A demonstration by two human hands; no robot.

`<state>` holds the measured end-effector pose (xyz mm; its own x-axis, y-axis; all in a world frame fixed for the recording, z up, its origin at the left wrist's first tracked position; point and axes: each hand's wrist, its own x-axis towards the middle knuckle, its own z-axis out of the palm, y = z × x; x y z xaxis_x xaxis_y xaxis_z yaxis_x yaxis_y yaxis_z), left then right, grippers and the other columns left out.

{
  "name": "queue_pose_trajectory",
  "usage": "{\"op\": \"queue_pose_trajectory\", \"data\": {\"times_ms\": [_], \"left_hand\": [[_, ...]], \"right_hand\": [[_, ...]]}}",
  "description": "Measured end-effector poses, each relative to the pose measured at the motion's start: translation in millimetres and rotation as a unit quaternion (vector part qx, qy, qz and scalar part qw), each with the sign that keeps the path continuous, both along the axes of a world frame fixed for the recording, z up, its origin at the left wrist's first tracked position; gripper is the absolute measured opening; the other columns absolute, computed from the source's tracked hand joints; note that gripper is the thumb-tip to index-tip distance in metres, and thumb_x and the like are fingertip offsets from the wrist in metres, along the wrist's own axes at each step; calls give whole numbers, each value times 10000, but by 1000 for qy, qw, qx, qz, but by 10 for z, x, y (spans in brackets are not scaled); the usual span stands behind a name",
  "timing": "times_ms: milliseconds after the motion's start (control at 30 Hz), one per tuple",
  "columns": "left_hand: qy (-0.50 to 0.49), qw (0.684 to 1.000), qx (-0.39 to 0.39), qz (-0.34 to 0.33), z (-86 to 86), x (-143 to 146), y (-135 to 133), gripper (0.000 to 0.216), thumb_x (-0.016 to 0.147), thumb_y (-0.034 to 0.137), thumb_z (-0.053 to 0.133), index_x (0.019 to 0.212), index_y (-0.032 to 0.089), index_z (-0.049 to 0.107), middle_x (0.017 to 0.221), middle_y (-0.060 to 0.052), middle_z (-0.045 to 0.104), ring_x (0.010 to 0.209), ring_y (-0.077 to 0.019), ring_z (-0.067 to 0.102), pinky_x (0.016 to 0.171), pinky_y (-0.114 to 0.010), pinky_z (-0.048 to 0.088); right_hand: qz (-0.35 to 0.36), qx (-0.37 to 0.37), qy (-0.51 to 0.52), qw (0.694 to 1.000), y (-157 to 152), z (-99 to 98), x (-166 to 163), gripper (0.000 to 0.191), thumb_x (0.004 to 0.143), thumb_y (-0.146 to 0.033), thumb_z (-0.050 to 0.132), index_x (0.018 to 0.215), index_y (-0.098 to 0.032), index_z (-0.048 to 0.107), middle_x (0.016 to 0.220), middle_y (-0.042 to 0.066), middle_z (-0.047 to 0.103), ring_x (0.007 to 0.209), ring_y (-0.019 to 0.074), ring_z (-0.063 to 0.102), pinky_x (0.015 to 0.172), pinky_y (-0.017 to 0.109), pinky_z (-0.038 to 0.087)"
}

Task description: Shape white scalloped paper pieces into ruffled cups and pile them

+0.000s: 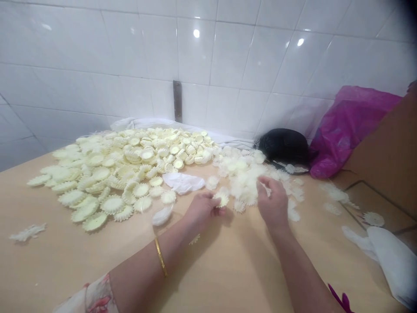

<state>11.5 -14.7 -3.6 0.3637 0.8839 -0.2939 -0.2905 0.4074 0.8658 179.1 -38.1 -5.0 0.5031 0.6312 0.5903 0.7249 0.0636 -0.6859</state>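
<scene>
My left hand is closed, with a small pale yellow scalloped disc pinched between thumb and fingers. To the right, my right hand reaches over a heap of thin, whitish, frilly-edged discs. Its thumb and index finger meet in a pinch at the heap, but whatever they hold blends with the pale pieces. A crumpled white cloth or tissue lies just beyond my left hand. Near my left wrist rests a small white wad. Another frilly piece shows partly below my left forearm.
A large mound of thicker pale yellow scalloped discs covers the left of the wooden table. Against the tiled wall sit a black rounded object and a magenta plastic bag. White sheets and loose discs lie at right.
</scene>
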Motion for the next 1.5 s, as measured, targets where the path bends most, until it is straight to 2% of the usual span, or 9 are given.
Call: {"op": "queue_pose_trajectory", "data": {"times_ms": [133, 333, 533, 700, 900, 1033, 1267, 1400, 1500], "left_hand": [[27, 999, 40, 4, -28, 0, 11, 106, 701, 86, 583, 640, 113, 501, 487, -1, 511, 410, -82, 497, 433, -196, 400], [35, 997, 64, 40, -84, -17, 18, 269, 613, 256, 697, 595, 147, 451, 462, 35, 483, 365, -70, 451, 375, -186, 330], [44, 995, 72, 43, -147, -31, 40, 400, 543, 388, 743, 568, 159, 416, 448, 44, 471, 352, -58, 413, 369, -186, 293], [32, 995, 96, 2, -123, -33, 13, 390, 620, 481, 669, 618, 140, 482, 496, 23, 492, 399, -63, 457, 427, -197, 366], [-28, 997, 65, -31, -79, -19, 5, 247, 628, 282, 706, 660, 121, 521, 567, -21, 565, 472, -90, 532, 506, -222, 441], [-51, 996, 60, -31, -62, -25, 28, 191, 664, 252, 668, 664, 114, 535, 579, -32, 572, 503, -115, 566, 535, -243, 460], [-40, 997, 63, -19, -54, -16, 27, 122, 707, 199, 622, 662, 115, 544, 596, -28, 569, 516, -119, 582, 540, -238, 476], [-49, 998, 15, 20, -34, -2, 40, 91, 760, 170, 554, 694, 108, 542, 614, -49, 588, 488, -106, 568, 480, -213, 460], [-49, 999, 18, 0, -25, -8, 34, 141, 765, 245, 569, 730, 114, 533, 598, -49, 584, 474, -113, 562, 469, -225, 454]], "right_hand": [[129, -14, 88, 988, -109, 133, -191, 192, 780, -333, 484, 758, -179, 595, 765, 48, 609, 754, 194, 544, 720, 326, 410], [303, -79, 64, 948, -178, 164, -423, 163, 756, -313, 537, 659, -189, 581, 707, 14, 595, 717, 169, 541, 699, 288, 393], [306, -185, 89, 930, -172, 93, -462, 121, 714, -309, 579, 714, -190, 596, 755, 15, 621, 712, 174, 549, 652, 288, 387], [324, -233, 177, 900, -174, 92, -449, 118, 705, -285, 572, 663, -174, 569, 661, 10, 610, 641, 163, 540, 602, 285, 388], [341, -221, 252, 878, -130, 57, -361, 174, 688, -335, 618, 687, -169, 567, 661, 8, 606, 651, 159, 542, 618, 282, 386], [349, -214, 252, 877, -107, 44, -323, 245, 677, -395, 632, 711, -157, 585, 655, 10, 587, 629, 150, 515, 603, 274, 371], [318, -152, 242, 904, -98, 45, -362, 243, 708, -371, 582, 581, -184, 491, 551, -41, 448, 559, 115, 403, 552, 246, 315], [324, -134, 261, 899, -74, 41, -365, 238, 716, -384, 559, 593, -185, 521, 596, -21, 512, 611, 132, 446, 614, 258, 350], [314, -135, 241, 908, -69, 40, -375, 245, 733, -387, 532, 596, -184, 510, 607, -14, 516, 613, 135, 451, 608, 258, 354]]}}
